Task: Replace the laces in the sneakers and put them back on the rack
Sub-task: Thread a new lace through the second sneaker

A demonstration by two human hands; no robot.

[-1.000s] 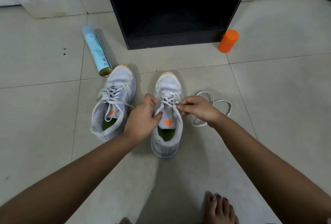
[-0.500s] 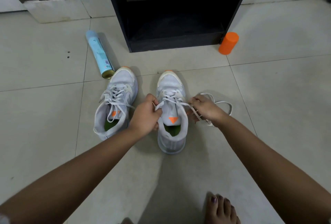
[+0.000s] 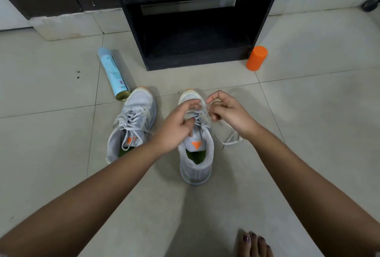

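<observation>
A white lace (image 3: 232, 142) held over a sneaker (image 3: 196, 160) on the floor.
The left hand (image 3: 176, 127) curls its fingers on the lace above the sneaker's tongue. The right hand (image 3: 228, 112) pinches the same lace with thumb and 1 finger, the other fingers bent. The other sneaker (image 3: 131, 125) sits just beside, touching a blue spray can (image 3: 113, 73). The black rack (image 3: 195, 20) stands behind both.

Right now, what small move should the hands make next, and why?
Probably pull the lace taut with the right hand. It pinches the lace above the sneaker toe, slack trails on the floor beside it, and the left hand is over the same sneaker.
</observation>
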